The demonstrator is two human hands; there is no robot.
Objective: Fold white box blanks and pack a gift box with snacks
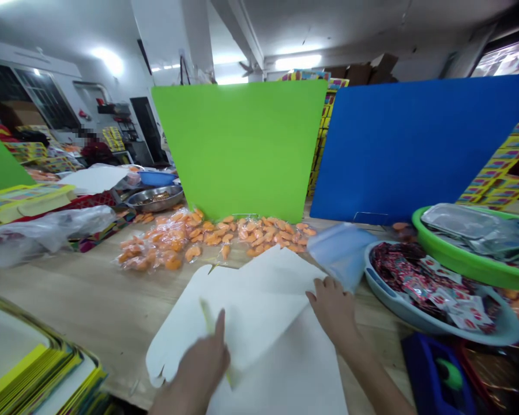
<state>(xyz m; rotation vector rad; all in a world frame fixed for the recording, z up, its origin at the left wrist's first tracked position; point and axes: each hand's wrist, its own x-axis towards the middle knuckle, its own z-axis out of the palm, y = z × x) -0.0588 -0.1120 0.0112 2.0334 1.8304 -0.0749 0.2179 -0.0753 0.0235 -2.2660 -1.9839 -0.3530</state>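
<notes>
A white die-cut cardboard sheet [259, 300] with notched flaps lies in front of me, partly folded, with a slanting crease across it. My left hand [201, 366], blurred by motion, is over the sheet's left part with its index finger stretched out; its other fingers are mostly hidden. A thin yellow strip [206, 314] shows beside that finger, too smeared to identify. At the sheet's right edge, my right hand [335, 308] grips the cardboard with its fingers bent. Just beyond it lies a clear bluish plastic bag [343, 251].
Wrapped orange pieces [173, 236] spread along the table's back, before a green panel [242, 150] and a blue panel [415, 150]. Right stand a pale blue basin [383, 294] of small sachets and a green basin [432, 239]. Yellow-edged cartons [38, 369] are stacked at left.
</notes>
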